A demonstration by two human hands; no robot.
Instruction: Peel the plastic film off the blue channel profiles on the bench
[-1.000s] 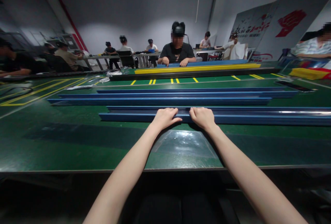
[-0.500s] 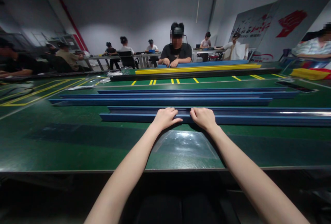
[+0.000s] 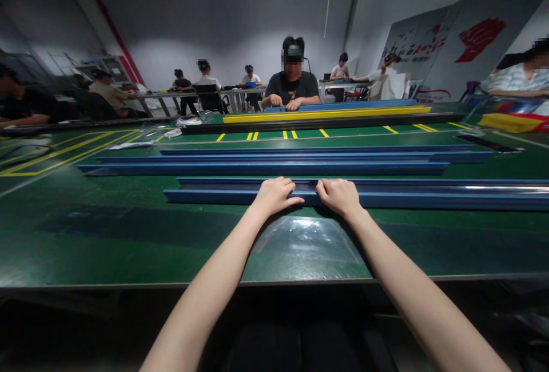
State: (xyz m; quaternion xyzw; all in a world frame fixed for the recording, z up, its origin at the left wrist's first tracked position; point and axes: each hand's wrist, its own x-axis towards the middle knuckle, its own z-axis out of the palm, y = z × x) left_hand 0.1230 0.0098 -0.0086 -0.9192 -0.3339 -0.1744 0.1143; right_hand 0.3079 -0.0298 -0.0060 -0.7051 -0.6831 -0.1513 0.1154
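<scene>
A long blue channel-shaped profile (image 3: 214,196) lies across the green table in front of me, its hollow side facing up. Over its near wall rests my left hand (image 3: 275,194), fingers bent into the channel and thumb stretched along the near side. My right hand (image 3: 341,196) grips the same profile a short way to the right, its fingers curled over the wall with their tips hidden inside. Between the two hands a short stretch of the profile shows. Whatever lies in the channel under the fingers, I cannot make out.
Beyond it lie more blue profiles (image 3: 266,168), then a black strip (image 3: 317,123) and a yellow strip (image 3: 326,114). A co-worker (image 3: 294,83) handles another blue profile (image 3: 364,106) across the table (image 3: 128,257). A clear sheet (image 3: 306,243) lies between my forearms. A phone-like dark slab (image 3: 489,143) is at right.
My hands stay on the blue profile in nearly the same pose. The view has shifted very slightly, and the co-worker opposite has moved their hands a little.
</scene>
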